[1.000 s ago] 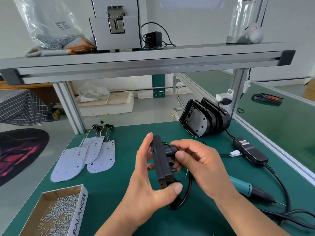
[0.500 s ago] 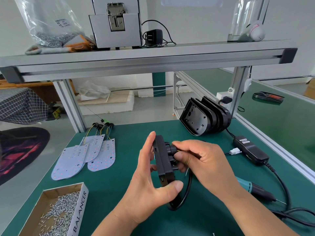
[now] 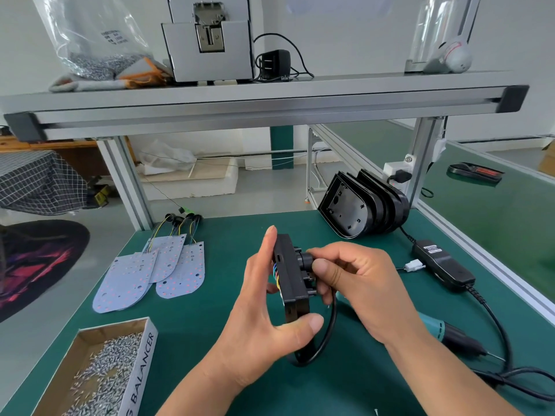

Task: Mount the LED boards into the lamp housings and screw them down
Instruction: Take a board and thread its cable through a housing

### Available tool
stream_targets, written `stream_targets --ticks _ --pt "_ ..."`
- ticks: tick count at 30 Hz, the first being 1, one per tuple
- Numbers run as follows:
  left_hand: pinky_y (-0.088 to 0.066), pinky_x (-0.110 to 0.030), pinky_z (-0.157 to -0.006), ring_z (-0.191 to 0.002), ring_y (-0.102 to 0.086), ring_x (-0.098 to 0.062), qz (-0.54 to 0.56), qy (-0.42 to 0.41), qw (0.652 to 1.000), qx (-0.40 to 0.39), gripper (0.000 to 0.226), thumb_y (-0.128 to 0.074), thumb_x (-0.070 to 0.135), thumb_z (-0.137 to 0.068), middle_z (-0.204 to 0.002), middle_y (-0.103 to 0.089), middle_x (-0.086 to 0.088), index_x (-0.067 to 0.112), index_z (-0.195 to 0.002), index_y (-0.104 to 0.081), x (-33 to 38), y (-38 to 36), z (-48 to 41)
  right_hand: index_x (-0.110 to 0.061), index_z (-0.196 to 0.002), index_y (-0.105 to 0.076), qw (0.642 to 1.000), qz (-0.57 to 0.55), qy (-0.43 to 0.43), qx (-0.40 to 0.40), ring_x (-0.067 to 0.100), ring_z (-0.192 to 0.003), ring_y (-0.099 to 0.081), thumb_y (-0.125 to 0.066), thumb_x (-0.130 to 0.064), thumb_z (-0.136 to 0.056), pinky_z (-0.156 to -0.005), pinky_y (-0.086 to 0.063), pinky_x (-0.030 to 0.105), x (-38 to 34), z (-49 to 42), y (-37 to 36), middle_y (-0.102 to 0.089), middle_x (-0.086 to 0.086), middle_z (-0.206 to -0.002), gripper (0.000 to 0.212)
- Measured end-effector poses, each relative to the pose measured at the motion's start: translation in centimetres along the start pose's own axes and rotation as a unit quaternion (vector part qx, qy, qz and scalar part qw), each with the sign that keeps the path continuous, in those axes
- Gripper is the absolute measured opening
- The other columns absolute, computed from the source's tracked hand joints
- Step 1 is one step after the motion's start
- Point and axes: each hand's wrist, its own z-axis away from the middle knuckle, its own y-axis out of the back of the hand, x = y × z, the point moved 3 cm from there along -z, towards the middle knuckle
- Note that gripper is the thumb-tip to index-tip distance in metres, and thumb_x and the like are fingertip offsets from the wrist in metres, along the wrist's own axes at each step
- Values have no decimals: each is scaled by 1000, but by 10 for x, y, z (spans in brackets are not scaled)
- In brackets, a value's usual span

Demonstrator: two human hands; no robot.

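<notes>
Not much has moved in the last second. The black plastic lamp housing (image 3: 289,274) stands on edge in the same spot above the green bench mat (image 3: 228,235). It has turned a touch, so a few coloured wires (image 3: 275,274) now peek out between it and the left palm. The right fingers have barely shifted on the round black cable fitting (image 3: 304,261).

The pale rounded LED boards (image 3: 150,274) lie overlapped on the mat to the left, well apart from the hands, and an open cardboard box of silver screws (image 3: 102,373) sits nearer the front. A stack of empty black housings (image 3: 357,208) leans at the back right. A black power adapter (image 3: 441,265) and a teal electric screwdriver (image 3: 444,331) lie to the right, the screwdriver partly hidden by the right wrist.

The left hand (image 3: 264,325) clamps the housing, with the thumb curled under its lower end and the fingers straight up its far face. The right hand (image 3: 360,283) pinches the fitting between thumb and curled fingers. A black cable (image 3: 329,340) loops below.
</notes>
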Motion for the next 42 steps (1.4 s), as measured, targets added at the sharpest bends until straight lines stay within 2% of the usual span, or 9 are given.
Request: stream_targets --ticks 7,14,20,23,26,29,33,38,42 --pt "-36 -52 -124 -149 -47 -27 1 -1 1000 -27 122 -85 48 -77 -162 -44 -1 63 -162 0 3 -1 -2 -31 -102 -81 996 81 36 -11 21 -58 -67 -73 -29 -97 -61 -56 30 -13 2 5 -70 7 -70 9" --pt "-37 -53 -125 -149 -47 -29 -6 -3 999 -46 122 -86 38 -80 -161 -44 -6 63 -162 1 3 -3 -2 -25 -94 -78 994 103 29 -20 21 -54 -66 -74 -22 -100 -62 -55 29 -20 2 9 -69 6 -65 8" --pt "-35 -49 -127 -152 -42 -22 -16 -12 999 -43 122 -87 46 -80 -162 -40 6 62 -163 1 4 -4 -3 -27 -95 -78 992 123 27 -14 16 -52 -63 -73 -32 -97 -58 -52 22 -21 3 9 -68 2 -63 8" --pt "-34 -51 -127 -153 -41 -23 -8 -9 1000 -16 120 -86 48 -76 -161 -42 6 60 -164 -5 3 -1 -4 -28 -104 -80 996 85 14 -16 17 -59 -64 -72 -32 -99 -60 -54 28 -16 2 3 -70 5 -70 9" --pt "-36 -60 -123 -146 -48 -34 11 -3 1000 4 116 -86 48 -75 -153 -51 -8 62 -163 -11 3 2 -4 -26 -112 -81 999 3 -4 -34 24 -65 -66 -69 -22 -102 -63 -56 34 -11 2 -3 -72 8 -78 16" --pt "-32 -59 -126 -149 -46 -29 21 0 1000 9 115 -87 48 -75 -156 -49 -5 64 -161 -13 5 4 -3 -24 -105 -78 1000 7 -18 -13 21 -57 -64 -68 -27 -100 -59 -53 31 -9 2 -7 -70 4 -74 12" --pt "-34 -53 -127 -155 -38 -19 22 -10 1000 17 116 -88 44 -75 -160 -43 3 61 -163 -14 11 3 -4 -30 -102 -75 993 111 14 26 3 -60 -55 -65 -36 -99 -56 -44 17 -13 5 -7 -68 -6 -73 13" --pt "-32 -55 -127 -156 -37 -17 18 -19 1000 15 115 -86 43 -75 -163 -41 3 60 -163 -14 15 4 -3 -30 -94 -79 994 86 27 55 9 -64 -56 -69 -32 -92 -58 -46 23 -20 5 -10 -70 5 -74 10" --pt "-31 -56 -128 -155 -39 -18 30 -19 999 13 114 -86 44 -74 -163 -41 2 60 -163 -16 16 7 -2 -28 -90 -81 994 87 38 61 6 -60 -50 -72 -30 -91 -55 -41 18 -22 4 -12 -65 9 -69 9"
